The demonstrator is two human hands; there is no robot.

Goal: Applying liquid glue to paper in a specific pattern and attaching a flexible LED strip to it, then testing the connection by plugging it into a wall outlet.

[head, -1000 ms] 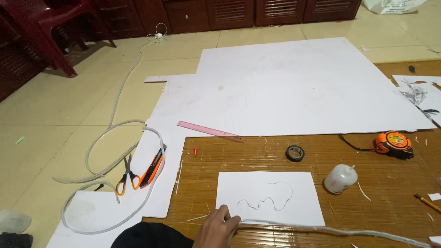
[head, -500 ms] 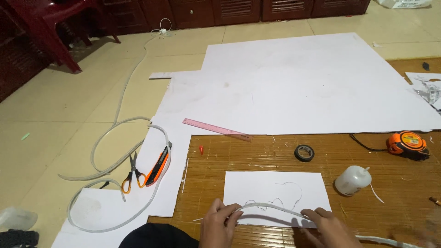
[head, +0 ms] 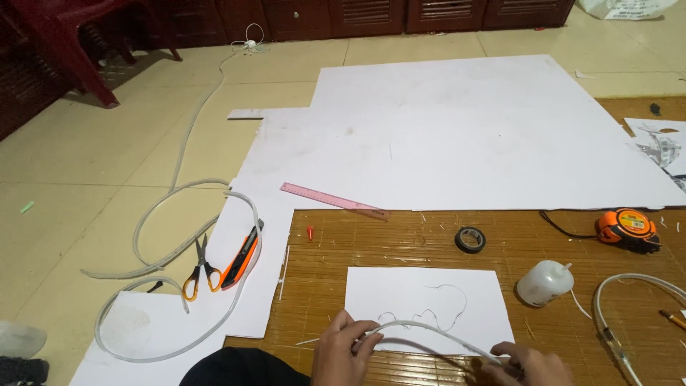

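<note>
Pinching a white flexible strip [head: 429, 334] at two points, the left hand [head: 343, 354] and right hand [head: 525, 363] are bowing it over the near edge of a white paper sheet [head: 421, 300] on the bamboo mat [head: 400, 239], apparently matching the pencilled curve. A glue bottle [head: 544, 282] and black tape roll [head: 470, 239] are lying just beyond the sheet, within reach.

Paper sheet [head: 429, 300] on mat [head: 400, 239], bottle [head: 544, 282] right, scissors [head: 199, 268] left
</note>
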